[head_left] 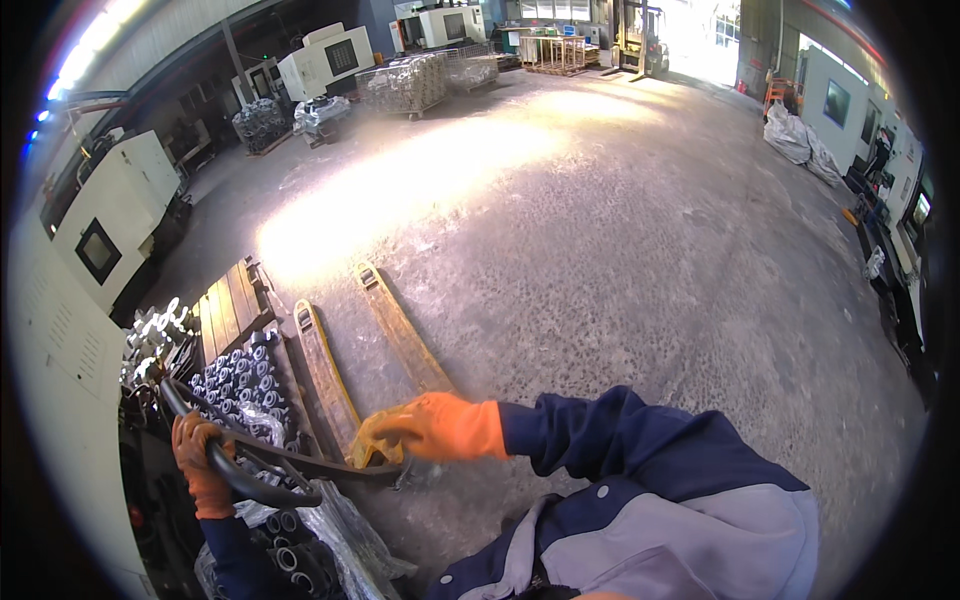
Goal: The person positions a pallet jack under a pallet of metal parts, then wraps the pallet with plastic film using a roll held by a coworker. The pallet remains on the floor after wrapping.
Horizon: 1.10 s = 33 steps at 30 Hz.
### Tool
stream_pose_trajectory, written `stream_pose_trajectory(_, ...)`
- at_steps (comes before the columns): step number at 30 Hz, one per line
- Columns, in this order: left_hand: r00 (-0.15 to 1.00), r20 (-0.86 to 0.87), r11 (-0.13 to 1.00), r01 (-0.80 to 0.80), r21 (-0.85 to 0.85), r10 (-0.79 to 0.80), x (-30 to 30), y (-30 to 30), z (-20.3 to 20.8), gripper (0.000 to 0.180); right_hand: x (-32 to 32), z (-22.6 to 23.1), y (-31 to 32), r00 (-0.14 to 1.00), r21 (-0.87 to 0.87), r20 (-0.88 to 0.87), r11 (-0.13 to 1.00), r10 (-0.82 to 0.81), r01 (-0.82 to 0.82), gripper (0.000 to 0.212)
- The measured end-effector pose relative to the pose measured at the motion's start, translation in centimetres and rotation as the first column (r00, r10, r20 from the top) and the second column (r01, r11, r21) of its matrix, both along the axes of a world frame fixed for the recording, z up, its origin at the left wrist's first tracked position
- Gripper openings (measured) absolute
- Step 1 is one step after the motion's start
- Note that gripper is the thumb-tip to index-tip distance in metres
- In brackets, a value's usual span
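Note:
A pallet jack stands low in front of me, with two worn yellow forks (398,325) stretched out along the floor. Its curved black handle (262,488) is at the lower left. My left hand (203,462), in an orange glove, is closed around that handle. My right hand (435,425), also in an orange glove, reaches left over the near end of the forks. Its fingers overlap the yellow metal there, and I cannot tell whether they grip it. Left of the forks lie dark metal parts (235,378), several of them ring-ended, partly beside clear plastic film (345,535).
A wooden pallet (232,308) and shiny metal parts (160,325) sit at the left, near a pale machine (120,215). Wire cages (405,85) stand farther back, and a yellow forklift (637,40) is at the far end. Wrapped bundles (790,135) lie along the right side.

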State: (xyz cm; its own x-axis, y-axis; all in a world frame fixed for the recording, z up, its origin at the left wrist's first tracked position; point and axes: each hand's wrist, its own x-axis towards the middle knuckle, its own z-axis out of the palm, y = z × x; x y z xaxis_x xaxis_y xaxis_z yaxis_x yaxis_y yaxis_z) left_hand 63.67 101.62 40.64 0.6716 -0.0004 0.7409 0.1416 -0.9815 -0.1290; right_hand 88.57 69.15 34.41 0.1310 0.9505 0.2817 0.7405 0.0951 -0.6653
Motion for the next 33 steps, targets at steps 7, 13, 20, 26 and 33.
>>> stream_pose_trajectory(7, 0.972, -0.015, 0.969, -0.235, -0.071, 0.234, 0.7, -3.4, -0.6, 0.022, 5.7, -4.2, -8.6, 0.991, -0.098, -0.136, 0.995, 0.019, -0.032, 0.027)
stream_pose_trajectory(13, 0.802, 0.009, 0.801, -0.597, 0.045, 0.597, 6.7, -10.3, -1.2, 0.022, 12.9, -8.1, -15.1, 0.993, -0.145, -0.122, 0.989, 0.003, -0.021, 0.031)
stream_pose_trajectory(20, 0.451, -0.076, 0.458, -0.880, 0.125, 0.889, 14.0, -29.0, -3.7, 0.030, 16.0, -2.9, -11.5, 0.985, 0.267, -0.001, 0.950, 0.170, -0.164, 0.057)
stream_pose_trajectory(26, 0.448, -0.419, 0.480, -0.877, -0.035, 0.789, 14.8, -40.1, -6.4, 0.032, 9.5, 0.7, -11.1, 0.850, 0.292, 0.304, 0.807, 0.430, -0.513, 0.075)
stream_pose_trajectory(33, 0.580, -0.525, 0.565, -0.797, -0.211, 0.622, 15.3, -49.2, -8.1, 0.025, 8.2, -0.7, -16.6, 0.792, -0.265, 0.234, 0.821, 0.563, -0.505, 0.023)
